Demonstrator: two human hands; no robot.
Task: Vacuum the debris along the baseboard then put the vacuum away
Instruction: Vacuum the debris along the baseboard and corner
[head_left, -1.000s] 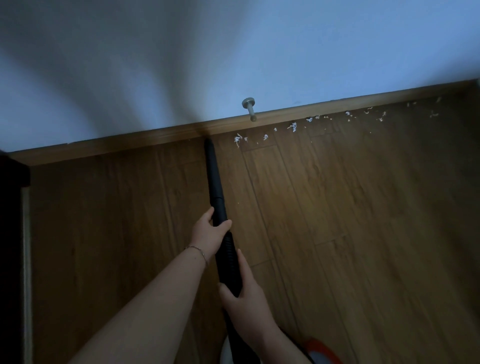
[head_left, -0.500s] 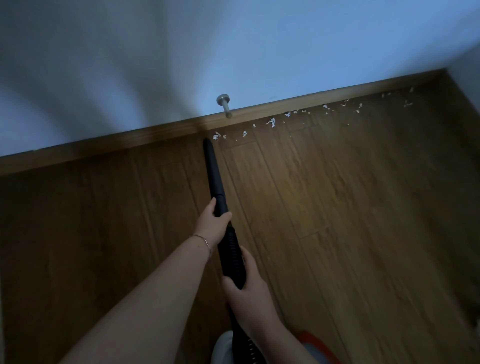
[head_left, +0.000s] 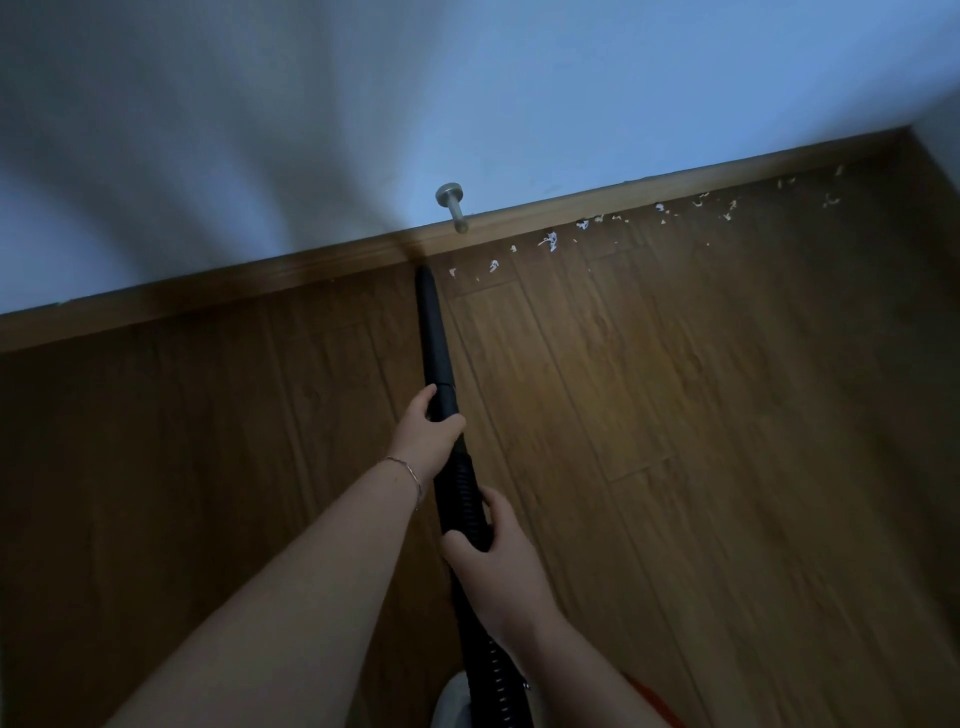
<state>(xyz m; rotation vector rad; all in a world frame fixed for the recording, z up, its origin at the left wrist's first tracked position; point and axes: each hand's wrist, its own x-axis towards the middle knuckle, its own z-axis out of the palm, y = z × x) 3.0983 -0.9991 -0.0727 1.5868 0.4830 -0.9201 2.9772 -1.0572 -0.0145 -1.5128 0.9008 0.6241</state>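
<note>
The left hand (head_left: 428, 434) and right hand (head_left: 501, 566) grip the black tube (head_left: 434, 332). White bits (head_left: 549, 241) dot the wood floor (head_left: 675, 415) beside the baseboard (head_left: 260, 280).

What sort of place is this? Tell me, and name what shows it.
Most likely a room in a home, near a corner. A wood-plank floor meets a wooden baseboard under a plain pale wall, and a metal door stopper sticks out at the baseboard.

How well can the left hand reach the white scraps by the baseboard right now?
Probably not by itself: the left hand grips the vacuum wand well short of the scraps, though only bare floor lies between them.
</note>
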